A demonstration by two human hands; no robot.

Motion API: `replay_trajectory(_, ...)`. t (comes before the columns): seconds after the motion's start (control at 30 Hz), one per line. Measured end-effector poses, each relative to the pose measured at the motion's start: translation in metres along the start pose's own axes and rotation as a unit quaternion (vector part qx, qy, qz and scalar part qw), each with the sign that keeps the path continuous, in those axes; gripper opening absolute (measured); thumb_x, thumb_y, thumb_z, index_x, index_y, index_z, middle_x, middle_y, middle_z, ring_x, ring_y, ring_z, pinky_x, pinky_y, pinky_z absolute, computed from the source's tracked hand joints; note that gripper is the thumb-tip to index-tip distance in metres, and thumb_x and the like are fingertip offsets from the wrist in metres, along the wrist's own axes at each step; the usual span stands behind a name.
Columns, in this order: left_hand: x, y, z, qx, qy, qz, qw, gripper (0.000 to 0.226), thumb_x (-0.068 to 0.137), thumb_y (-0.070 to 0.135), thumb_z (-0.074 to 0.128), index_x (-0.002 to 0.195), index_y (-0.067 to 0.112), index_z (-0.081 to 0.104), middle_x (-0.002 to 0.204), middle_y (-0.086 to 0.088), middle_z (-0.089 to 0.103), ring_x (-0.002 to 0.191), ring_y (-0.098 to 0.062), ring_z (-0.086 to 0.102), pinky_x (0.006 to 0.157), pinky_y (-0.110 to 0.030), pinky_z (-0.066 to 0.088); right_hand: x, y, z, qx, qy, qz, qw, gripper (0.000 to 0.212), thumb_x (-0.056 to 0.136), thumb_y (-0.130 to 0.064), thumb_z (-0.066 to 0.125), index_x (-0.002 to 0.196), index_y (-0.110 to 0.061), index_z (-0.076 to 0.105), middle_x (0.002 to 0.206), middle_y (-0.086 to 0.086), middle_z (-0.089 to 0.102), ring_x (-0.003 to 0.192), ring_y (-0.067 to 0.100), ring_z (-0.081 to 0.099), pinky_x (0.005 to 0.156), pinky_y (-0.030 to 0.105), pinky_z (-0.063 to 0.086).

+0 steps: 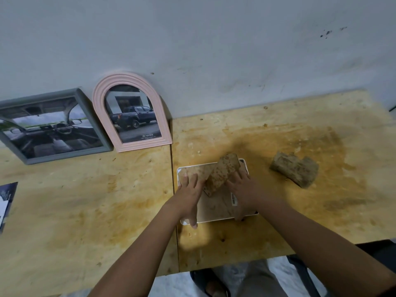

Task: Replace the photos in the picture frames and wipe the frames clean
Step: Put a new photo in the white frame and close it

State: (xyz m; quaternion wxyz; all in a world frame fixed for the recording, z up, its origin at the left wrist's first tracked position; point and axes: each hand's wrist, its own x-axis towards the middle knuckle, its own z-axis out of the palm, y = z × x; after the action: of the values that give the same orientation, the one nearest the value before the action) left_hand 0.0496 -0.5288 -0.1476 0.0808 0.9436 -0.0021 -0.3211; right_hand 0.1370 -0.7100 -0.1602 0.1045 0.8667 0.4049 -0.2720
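Note:
A white picture frame [214,220] lies face down on the wooden table, its brown backing board showing. The board's fold-out stand [222,174] sticks up from the back. My left hand [189,191] presses flat on the frame's left side, fingers spread over the backing. My right hand [243,189] rests on the right side, fingers against the stand and thumb at the lower right edge. Two frames lean on the wall at the left: a grey frame [94,116] with a car-interior photo and a pink arched frame [162,116] with a pickup-truck photo.
A crumpled brown cloth [294,169] lies on the table right of the white frame. A loose photo [7,202] lies at the table's far left edge. The grey wall runs behind the table. Below the front edge I see legs and a sandal.

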Motion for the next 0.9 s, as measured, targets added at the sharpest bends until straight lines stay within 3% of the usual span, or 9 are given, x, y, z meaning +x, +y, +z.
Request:
replay_trajectory(0.1,-0.001,0.003,-0.001,0.015,-0.018,-0.005,1.0,0.138,0.056,0.031,0.089,0.149,0.013,-0.011,0.156,-0.014,-0.014,0.139,-0.045,-0.019,0.115,-0.051,0.012,-0.007,-0.009,0.0,0.057,-0.016,0.009,0.998,0.112,0.072,-0.038,0.073,0.149,-0.028,-0.007,0.155,0.015,-0.016,0.14,0.038,-0.021,0.112,0.052,0.019)
replay_trajectory(0.2,-0.001,0.007,-0.002,0.029,-0.044,-0.022,0.998,0.137,0.06,0.028,0.087,0.148,0.014,-0.017,0.153,-0.015,-0.027,0.137,-0.044,-0.026,0.115,-0.051,0.012,-0.02,-0.018,0.005,0.124,0.008,0.014,0.992,0.096,0.081,-0.033,0.064,0.149,-0.029,-0.004,0.156,0.011,-0.016,0.142,0.033,-0.018,0.113,0.048,0.019)
replay_trajectory(0.33,0.006,0.015,-0.006,0.055,-0.065,-0.055,0.995,0.138,0.062,0.026,0.087,0.146,0.012,-0.022,0.152,-0.012,-0.032,0.138,-0.043,-0.025,0.115,-0.052,0.015,-0.04,-0.019,0.031,0.221,0.098,0.009,0.97,0.082,0.085,-0.028,0.059,0.15,-0.018,0.01,0.153,-0.005,-0.016,0.143,0.012,-0.013,0.115,0.032,0.024)
replay_trajectory(0.43,0.012,0.017,-0.01,0.073,-0.052,-0.045,0.995,0.145,0.056,0.025,0.089,0.145,0.011,-0.024,0.152,-0.009,-0.032,0.14,-0.037,-0.024,0.117,-0.051,0.01,-0.047,-0.017,0.05,0.272,0.172,0.009,0.947,0.073,0.086,-0.025,0.056,0.148,-0.017,0.02,0.148,-0.015,-0.005,0.139,0.0,-0.005,0.115,0.025,0.025)
replay_trajectory(0.5,0.017,0.016,-0.011,0.1,-0.03,-0.026,0.994,0.145,0.055,0.027,0.089,0.145,0.011,-0.024,0.153,-0.01,-0.03,0.141,-0.033,-0.025,0.117,-0.05,0.005,-0.047,-0.017,0.057,0.285,0.203,0.008,0.937,0.072,0.084,-0.024,0.058,0.147,-0.015,0.025,0.154,-0.009,0.009,0.139,0.0,0.001,0.115,0.022,0.023)
replay_trajectory(0.6,0.023,0.013,-0.012,0.113,-0.011,-0.002,0.994,0.139,0.06,0.027,0.087,0.146,0.011,-0.022,0.155,-0.008,-0.026,0.143,-0.028,-0.022,0.116,-0.048,0.005,-0.045,-0.018,0.063,0.283,0.255,0.008,0.925,0.072,0.076,-0.024,0.063,0.142,-0.012,0.038,0.151,0.0,0.03,0.14,0.009,0.017,0.108,0.024,0.032)
replay_trajectory(0.73,0.023,0.006,-0.018,0.111,-0.045,0.033,0.992,0.153,0.048,0.033,0.092,0.145,0.009,-0.024,0.152,-0.007,-0.031,0.142,-0.025,-0.025,0.117,-0.046,0.001,-0.043,-0.016,0.058,0.26,0.28,0.007,0.924,0.07,0.069,-0.027,0.069,0.134,-0.01,0.05,0.144,0.002,0.044,0.135,0.017,0.038,0.103,0.025,0.032)
replay_trajectory(0.9,0.023,0.008,-0.021,0.09,-0.041,0.04,0.994,0.139,0.059,0.029,0.086,0.146,0.008,-0.02,0.153,-0.008,-0.029,0.142,-0.025,-0.024,0.118,-0.046,0.004,-0.042,-0.011,0.061,0.248,0.298,0.004,0.922,0.069,0.063,-0.033,0.072,0.127,-0.011,0.057,0.136,0.001,0.053,0.126,0.018,0.048,0.097,0.027,0.038)
